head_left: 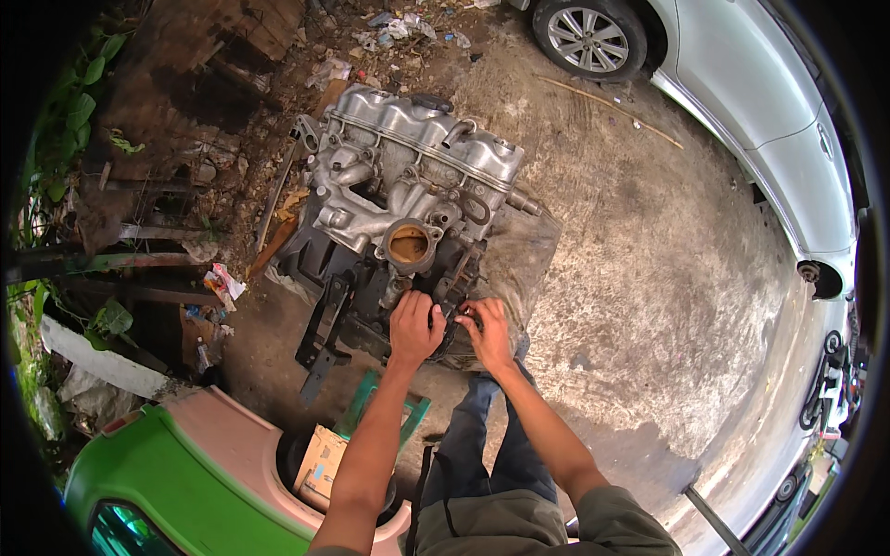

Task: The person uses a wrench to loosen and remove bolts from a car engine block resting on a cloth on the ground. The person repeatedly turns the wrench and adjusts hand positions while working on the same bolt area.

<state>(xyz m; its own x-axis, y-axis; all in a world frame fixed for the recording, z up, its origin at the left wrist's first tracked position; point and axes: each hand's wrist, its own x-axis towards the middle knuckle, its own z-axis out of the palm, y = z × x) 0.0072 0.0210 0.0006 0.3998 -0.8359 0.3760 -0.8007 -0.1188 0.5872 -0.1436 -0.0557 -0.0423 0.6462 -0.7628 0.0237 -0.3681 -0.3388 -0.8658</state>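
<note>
Engine (422,139): big chunk of metal straight in front of the person, silvery on top and much darker down low, both hands on or right up against its near side.

Left hand (416,327): back of it facing up, fingers curled over the dark near part, tips tucked out of sight, so can't tell what they've actually got hold of.

Right hand (486,329): just beside the left one, thumb and fingers bent toward each other by the same dark part. Can't tell if something small is pinched in there.

Round opening (408,244): wide metal ring a bit beyond the left hand, pretty brown inside.

Bracket (322,338): dark, long, sticking out left of the left hand.

Sheet (538,250): grubby greyish thing spread on the ground along the engine's right side.

Silver car (742,69): upper right, well apart from the engine, front wheel (586,39) near the top edge.

Green-and-pink car (185,463): lower left corner, with a cardboard box (322,461) beside it, near the left forearm.

Trash (399,28): loose bits scattered on the dirt past the engine.

Plants (79,111): leafy stuff down the left edge.
</note>
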